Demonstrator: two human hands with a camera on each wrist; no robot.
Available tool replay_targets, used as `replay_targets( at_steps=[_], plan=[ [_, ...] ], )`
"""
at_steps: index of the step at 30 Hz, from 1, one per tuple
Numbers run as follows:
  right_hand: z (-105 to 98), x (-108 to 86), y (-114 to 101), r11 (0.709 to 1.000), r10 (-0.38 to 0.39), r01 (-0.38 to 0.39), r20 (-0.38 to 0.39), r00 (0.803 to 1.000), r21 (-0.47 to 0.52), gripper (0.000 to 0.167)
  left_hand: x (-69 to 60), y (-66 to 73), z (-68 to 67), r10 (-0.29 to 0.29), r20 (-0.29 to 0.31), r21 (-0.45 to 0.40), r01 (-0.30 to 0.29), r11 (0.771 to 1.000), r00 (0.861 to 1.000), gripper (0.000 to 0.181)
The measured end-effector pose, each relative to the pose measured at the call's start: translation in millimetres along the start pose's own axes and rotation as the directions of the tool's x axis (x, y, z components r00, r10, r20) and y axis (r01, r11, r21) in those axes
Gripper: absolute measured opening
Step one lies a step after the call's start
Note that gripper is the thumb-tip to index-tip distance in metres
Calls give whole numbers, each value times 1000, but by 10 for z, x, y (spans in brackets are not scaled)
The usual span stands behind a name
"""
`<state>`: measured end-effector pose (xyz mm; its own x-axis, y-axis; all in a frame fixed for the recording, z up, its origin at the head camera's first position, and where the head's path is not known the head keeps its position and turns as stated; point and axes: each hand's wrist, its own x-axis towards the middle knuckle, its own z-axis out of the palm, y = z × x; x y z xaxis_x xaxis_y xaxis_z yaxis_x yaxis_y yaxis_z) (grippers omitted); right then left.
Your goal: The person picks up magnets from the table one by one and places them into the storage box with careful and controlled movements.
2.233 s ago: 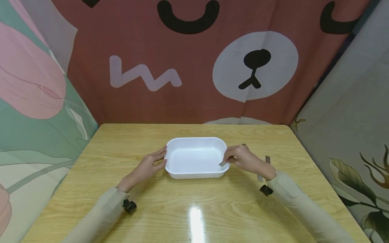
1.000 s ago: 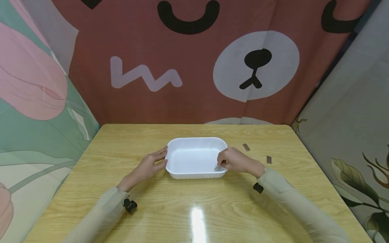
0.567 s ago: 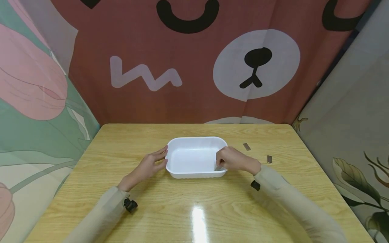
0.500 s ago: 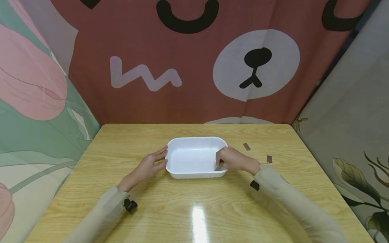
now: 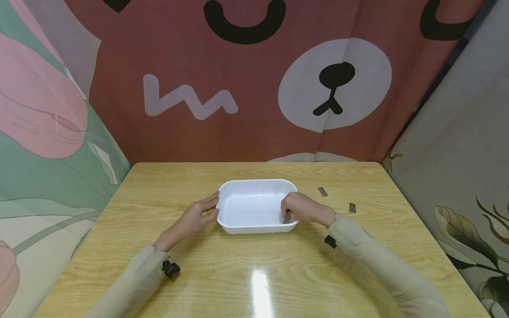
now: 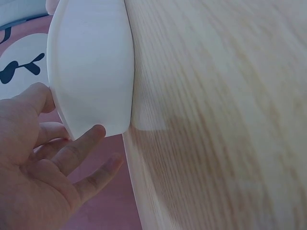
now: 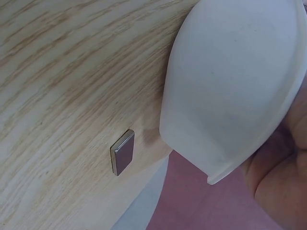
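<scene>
While the left hand touches the left end of the white tray with fairly straight fingers, the right hand reaches over the right rim and pinches a small grey block inside, at the near right corner. The curled fingers cover much of that block, and the hand hides part of the rim and the inside behind it. From the right wrist, the tray's outer wall blocks the view of the fingertips.

Two more blocks lie flat on the table, both right of the tray and apart from each other: the back block lies slanted, near the tray's far right corner; the side block lies farther right, just beyond the right forearm. The right wrist view shows a thick, shiny-edged block close to the tray; I cannot tell which of the two it is.

Pale sleeves cross the table's near part, with a black camera at the left wrist and another partly showing under the right. A streak of glare lies between the arms. A red-brown backdrop with a bear's face rises behind, a flowered cloth stands left, and a grey cloth right.
</scene>
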<state>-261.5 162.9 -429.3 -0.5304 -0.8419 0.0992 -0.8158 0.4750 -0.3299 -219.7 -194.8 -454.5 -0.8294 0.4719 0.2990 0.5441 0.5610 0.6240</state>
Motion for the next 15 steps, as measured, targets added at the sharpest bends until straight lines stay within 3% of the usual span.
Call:
replay_targets(
  at_steps=[10, 15],
  plan=[
    [20, 11, 32, 998, 53, -53, 20, 998, -17, 42, -4, -11, 6, 13, -9, 7, -13, 1000, 1000, 45],
    [31, 18, 43, 999, 33, -33, 32, 999, 7, 40, 1, -9, 6, 22, -15, 15, -22, 1000, 1000, 44]
  ],
)
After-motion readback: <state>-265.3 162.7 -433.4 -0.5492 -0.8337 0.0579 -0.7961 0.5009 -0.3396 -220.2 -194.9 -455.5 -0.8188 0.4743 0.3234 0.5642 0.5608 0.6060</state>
